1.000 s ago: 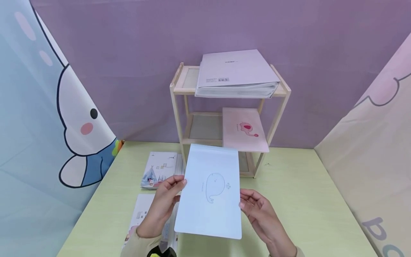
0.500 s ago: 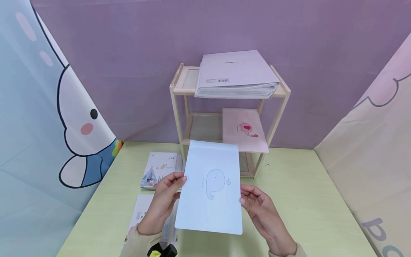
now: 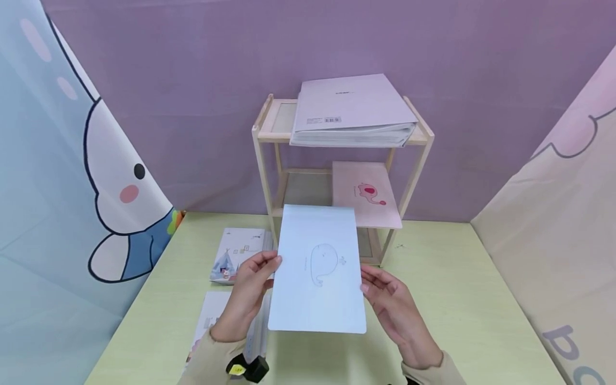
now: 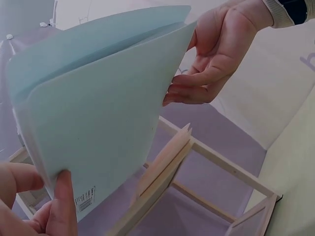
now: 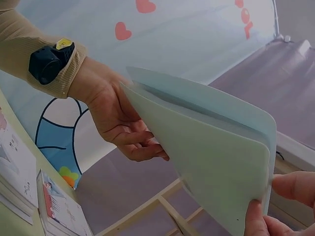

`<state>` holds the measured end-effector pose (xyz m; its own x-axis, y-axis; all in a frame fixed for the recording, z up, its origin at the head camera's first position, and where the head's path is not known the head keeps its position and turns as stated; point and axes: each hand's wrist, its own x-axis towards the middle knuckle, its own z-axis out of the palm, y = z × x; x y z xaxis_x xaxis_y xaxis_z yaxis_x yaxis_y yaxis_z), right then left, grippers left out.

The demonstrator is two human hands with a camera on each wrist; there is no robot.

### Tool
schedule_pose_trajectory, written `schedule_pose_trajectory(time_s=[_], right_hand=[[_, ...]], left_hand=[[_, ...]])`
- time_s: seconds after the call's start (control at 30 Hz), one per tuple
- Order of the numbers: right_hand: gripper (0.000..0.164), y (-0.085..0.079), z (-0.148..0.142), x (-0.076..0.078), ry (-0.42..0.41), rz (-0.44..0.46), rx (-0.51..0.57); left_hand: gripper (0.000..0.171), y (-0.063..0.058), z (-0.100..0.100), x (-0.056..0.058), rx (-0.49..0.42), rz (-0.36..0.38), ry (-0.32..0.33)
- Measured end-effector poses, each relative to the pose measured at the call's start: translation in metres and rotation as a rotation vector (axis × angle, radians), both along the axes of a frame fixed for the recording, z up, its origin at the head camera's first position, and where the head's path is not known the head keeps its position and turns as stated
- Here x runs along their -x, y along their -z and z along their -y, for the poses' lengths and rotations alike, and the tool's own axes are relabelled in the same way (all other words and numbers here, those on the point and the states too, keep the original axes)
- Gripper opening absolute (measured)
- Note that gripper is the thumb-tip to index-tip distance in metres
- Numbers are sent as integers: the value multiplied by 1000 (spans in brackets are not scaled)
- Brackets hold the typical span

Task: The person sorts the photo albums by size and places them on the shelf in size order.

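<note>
A light blue notebook (image 3: 315, 310) with a whale drawn on its cover is held in the air, in front of a small wooden rack (image 3: 308, 191). My left hand (image 3: 250, 294) pinches its left edge, thumb on the cover side. On the opposite edge, my right hand (image 3: 395, 315) pinches it the same way. Both wrist views show the underside, with the covers slightly parted at the lower end; a barcode (image 4: 85, 198) is printed there in the left wrist view. Behind it, a pink notebook (image 3: 350, 182) with an elephant drawing lies on the rack's middle shelf, jutting past the front.
Large white books or folders (image 3: 353, 101) lie stacked on the rack's top shelf. Left of the rack, a book with a tent picture (image 3: 238, 251) lies on the pale green table (image 3: 462, 299); another book (image 3: 212, 307) lies nearer, partly behind my left arm. A purple cloth hangs behind.
Both hands have lifted the blue notebook a little, up and toward the rack, with a slight shift right. Its far end now overlaps the pink notebook's near corner more.
</note>
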<state>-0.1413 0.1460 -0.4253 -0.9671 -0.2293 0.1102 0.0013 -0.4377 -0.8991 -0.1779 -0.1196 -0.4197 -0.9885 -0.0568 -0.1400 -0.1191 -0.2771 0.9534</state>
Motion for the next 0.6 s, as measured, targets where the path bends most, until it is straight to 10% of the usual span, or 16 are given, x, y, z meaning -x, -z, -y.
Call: schedule_pose_trajectory(time_s=[0.6], right_hand=[[37,-1,-4,15,-3,-11,31]], left_hand=[[11,-2,-2,13,12,-11,34]])
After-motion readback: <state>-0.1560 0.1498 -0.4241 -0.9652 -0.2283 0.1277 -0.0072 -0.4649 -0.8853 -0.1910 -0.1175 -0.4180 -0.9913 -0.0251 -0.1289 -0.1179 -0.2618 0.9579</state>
